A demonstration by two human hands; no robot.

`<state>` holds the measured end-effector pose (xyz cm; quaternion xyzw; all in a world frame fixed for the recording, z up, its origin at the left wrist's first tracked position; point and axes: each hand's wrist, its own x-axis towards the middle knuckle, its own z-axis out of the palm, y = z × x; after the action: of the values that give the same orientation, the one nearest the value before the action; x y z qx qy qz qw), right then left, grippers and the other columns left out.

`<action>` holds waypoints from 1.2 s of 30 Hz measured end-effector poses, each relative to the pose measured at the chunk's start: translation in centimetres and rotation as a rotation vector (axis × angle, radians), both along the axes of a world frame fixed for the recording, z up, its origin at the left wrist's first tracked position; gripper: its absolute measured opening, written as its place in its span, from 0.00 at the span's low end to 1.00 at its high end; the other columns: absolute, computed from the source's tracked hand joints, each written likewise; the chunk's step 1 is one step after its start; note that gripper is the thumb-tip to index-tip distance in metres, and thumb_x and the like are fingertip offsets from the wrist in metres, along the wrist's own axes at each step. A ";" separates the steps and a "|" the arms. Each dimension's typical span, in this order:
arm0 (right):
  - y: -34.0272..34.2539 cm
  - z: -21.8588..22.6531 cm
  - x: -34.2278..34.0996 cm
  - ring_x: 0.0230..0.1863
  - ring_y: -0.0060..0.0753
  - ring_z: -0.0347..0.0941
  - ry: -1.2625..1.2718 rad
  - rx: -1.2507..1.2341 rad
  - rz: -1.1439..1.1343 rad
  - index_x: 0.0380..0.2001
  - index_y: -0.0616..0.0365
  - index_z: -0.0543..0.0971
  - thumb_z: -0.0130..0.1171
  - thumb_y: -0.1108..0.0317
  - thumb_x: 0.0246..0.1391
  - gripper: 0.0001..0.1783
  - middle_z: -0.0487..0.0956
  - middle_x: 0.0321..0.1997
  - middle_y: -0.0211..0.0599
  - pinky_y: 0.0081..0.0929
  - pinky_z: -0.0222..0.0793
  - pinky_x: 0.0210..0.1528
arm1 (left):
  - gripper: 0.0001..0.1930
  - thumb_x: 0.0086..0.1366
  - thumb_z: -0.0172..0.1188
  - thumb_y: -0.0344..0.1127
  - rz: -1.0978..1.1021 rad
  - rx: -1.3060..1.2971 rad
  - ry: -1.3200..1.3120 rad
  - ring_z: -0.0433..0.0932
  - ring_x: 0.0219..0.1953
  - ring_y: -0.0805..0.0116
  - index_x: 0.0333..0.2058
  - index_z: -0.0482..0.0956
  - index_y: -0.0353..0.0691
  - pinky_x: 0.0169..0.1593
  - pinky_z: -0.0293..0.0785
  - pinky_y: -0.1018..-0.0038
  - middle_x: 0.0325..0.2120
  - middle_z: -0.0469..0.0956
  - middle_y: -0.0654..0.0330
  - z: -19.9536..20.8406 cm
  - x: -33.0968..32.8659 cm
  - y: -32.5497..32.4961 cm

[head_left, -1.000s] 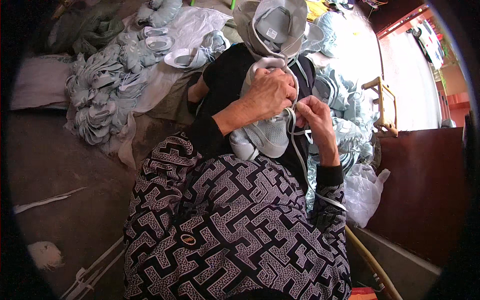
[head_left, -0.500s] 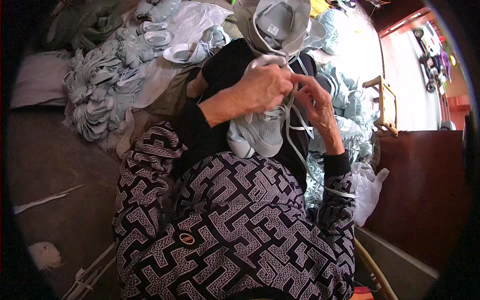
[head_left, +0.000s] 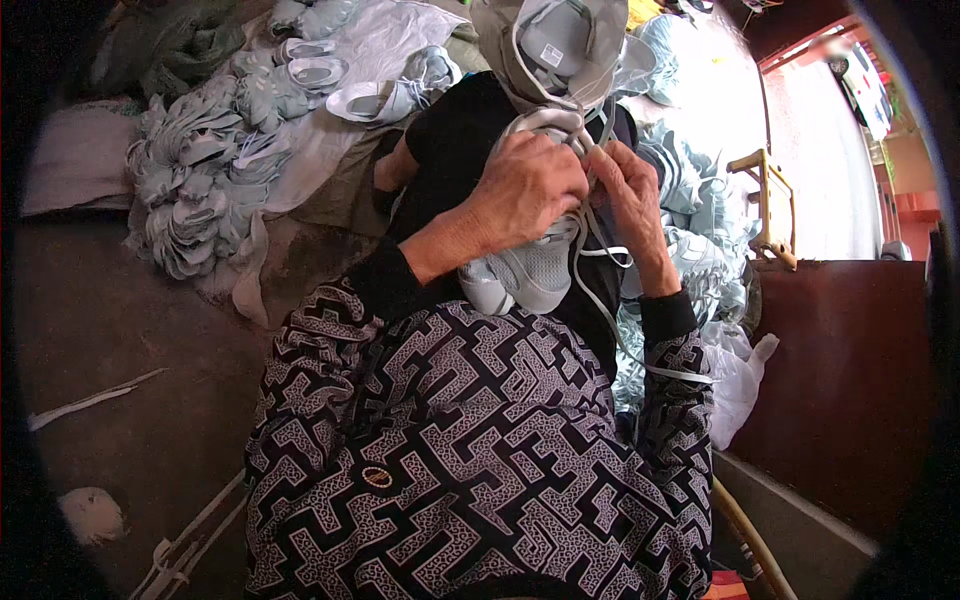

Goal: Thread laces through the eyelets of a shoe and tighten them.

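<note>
A pale grey mesh shoe upper (head_left: 545,275) lies toe toward me on my dark-clad lap, with another pale toe pressed against its left side. My left hand (head_left: 530,185) is closed over the upper's throat, just below the padded collar. Close beside it, the thumb and fingers of my right hand (head_left: 630,190) pinch a shoelace (head_left: 590,285) at the right eyelet edge. The loose white lace hangs down and trails over my right sleeve. Beyond the collar, an open grey piece (head_left: 555,50) shows a small white label inside. My fingers partly hide the eyelets.
Piles of pale uppers lie at left (head_left: 190,190) and right (head_left: 700,250). Several finished-looking shoes (head_left: 370,102) rest on a white sheet at far left. A yellowish frame (head_left: 765,205), a clear plastic bag (head_left: 735,385) and a dark red panel (head_left: 840,380) stand at right.
My left hand has turned and drawn slightly down over the upper's throat. My right fingers have come closer to it and now pinch the lace at the eyelet edge.
</note>
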<state>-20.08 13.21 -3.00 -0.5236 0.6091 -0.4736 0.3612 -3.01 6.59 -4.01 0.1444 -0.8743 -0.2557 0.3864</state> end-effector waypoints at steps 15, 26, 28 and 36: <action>8.8 9.4 -36.6 0.24 0.22 0.65 -0.491 -0.678 -0.886 0.41 0.75 0.72 0.48 0.71 0.61 0.14 0.75 0.31 0.43 0.19 0.69 0.29 | 0.04 0.51 0.62 0.36 -0.004 -0.166 -0.223 0.68 0.44 0.68 0.26 0.78 0.47 0.55 0.53 0.62 0.35 0.71 0.68 0.6 -0.5 1.2; 10.6 3.2 -33.2 0.37 0.29 0.74 -0.734 -0.430 -0.470 0.51 0.70 0.67 0.43 0.71 0.64 0.16 0.75 0.39 0.44 0.21 0.75 0.41 | 0.08 0.59 0.57 0.38 -0.333 0.449 -0.321 0.76 0.37 0.69 0.27 0.78 0.41 0.48 0.67 0.67 0.27 0.78 0.62 3.9 -0.2 -1.2; 11.3 3.7 -34.2 0.31 0.26 0.73 -1.038 -0.439 -0.538 0.51 0.69 0.66 0.43 0.70 0.64 0.16 0.75 0.35 0.40 0.18 0.75 0.37 | 0.11 0.63 0.54 0.39 -0.560 0.755 -0.176 0.76 0.32 0.74 0.32 0.76 0.37 0.39 0.71 0.77 0.26 0.77 0.64 6.5 -1.1 -2.6; 13.2 5.9 -32.7 0.23 0.21 0.66 -0.960 -0.445 -0.593 0.50 0.68 0.68 0.48 0.73 0.61 0.15 0.71 0.28 0.32 0.15 0.68 0.26 | 0.13 0.63 0.47 0.35 -0.298 0.789 0.098 0.76 0.25 0.63 0.39 0.74 0.32 0.31 0.72 0.65 0.24 0.78 0.55 15.7 -7.9 -9.2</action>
<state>-52.82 26.40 2.89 -0.1226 0.3845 -0.8533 0.3301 -10.94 -2.58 11.64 0.1411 -0.7013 -0.6305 0.3012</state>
